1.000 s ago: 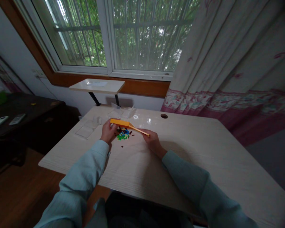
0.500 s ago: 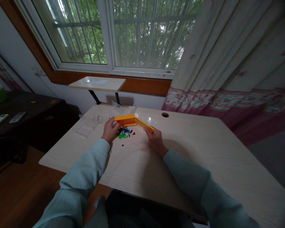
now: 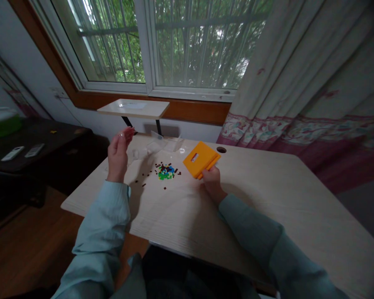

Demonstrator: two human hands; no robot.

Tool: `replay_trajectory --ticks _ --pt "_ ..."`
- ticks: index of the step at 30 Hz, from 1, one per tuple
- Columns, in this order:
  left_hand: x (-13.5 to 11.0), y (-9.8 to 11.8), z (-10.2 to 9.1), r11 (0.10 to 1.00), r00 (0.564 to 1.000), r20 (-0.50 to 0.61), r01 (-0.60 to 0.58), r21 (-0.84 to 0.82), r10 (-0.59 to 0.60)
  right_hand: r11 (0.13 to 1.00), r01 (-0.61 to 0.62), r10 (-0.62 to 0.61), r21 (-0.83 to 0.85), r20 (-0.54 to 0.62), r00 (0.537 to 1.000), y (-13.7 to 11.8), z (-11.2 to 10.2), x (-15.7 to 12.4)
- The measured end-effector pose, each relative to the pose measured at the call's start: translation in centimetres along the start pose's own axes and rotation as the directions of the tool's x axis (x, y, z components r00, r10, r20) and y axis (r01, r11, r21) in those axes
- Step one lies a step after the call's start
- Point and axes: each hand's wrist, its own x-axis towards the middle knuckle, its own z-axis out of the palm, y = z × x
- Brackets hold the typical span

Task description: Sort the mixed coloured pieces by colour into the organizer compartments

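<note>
My right hand (image 3: pixel 212 181) grips an orange-yellow plastic case (image 3: pixel 200 158) by its lower right edge. The case is tilted above the table, folded, with its outer face and a small label toward me. Raised at the left, my left hand (image 3: pixel 117 160) is off the case; its fingers are loosely extended and I see nothing plainly held in them. Between the hands, a pile of tiny building bricks (image 3: pixel 166 172) in green, blue, yellow and dark brown lies on the table (image 3: pixel 187 211). Several dark brown bricks are scattered left of the pile.
Clear plastic packaging (image 3: pixel 157 144) lies at the table's back left, near a small raised shelf (image 3: pixel 137 108). A cable hole (image 3: pixel 221 150) is at the back edge. A dark side table (image 3: pixel 59 143) stands left; a curtain (image 3: pixel 277 99) hangs right.
My left hand has let go of the case and risen to the left. The case has gone from unfolded to folded in my right hand. More brown bricks now lie left of the pile.
</note>
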Motion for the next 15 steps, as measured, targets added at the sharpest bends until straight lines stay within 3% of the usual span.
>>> replay_trajectory --ticks 3,6,9,12,15 --pt "-1.2 0.0 -2.5 0.969 0.987 0.134 0.052 0.243 -0.087 0.998 -0.027 0.029 0.051 -0.022 0.999 0.3 0.2 0.2" --pt "-4.6 -1.4 -5.2 0.87 0.937 0.291 0.025 0.492 -0.192 0.996 -0.046 0.048 0.079 -0.017 0.999 0.6 0.4 0.3" --pt "-8.6 -3.4 -7.3 0.81 0.914 0.306 0.04 0.585 -0.267 0.991 -0.062 0.062 0.118 0.007 0.998 0.6 0.5 0.2" --pt "-11.3 -4.9 -7.6 0.758 0.85 0.443 -0.085 0.647 -0.283 0.988 -0.054 0.052 0.147 0.015 0.999 0.5 0.6 0.1" --pt "-12.2 -5.6 -5.8 0.686 0.819 0.514 -0.222 0.693 -0.254 0.986 -0.042 0.043 0.162 -0.003 0.999 0.2 0.6 0.0"
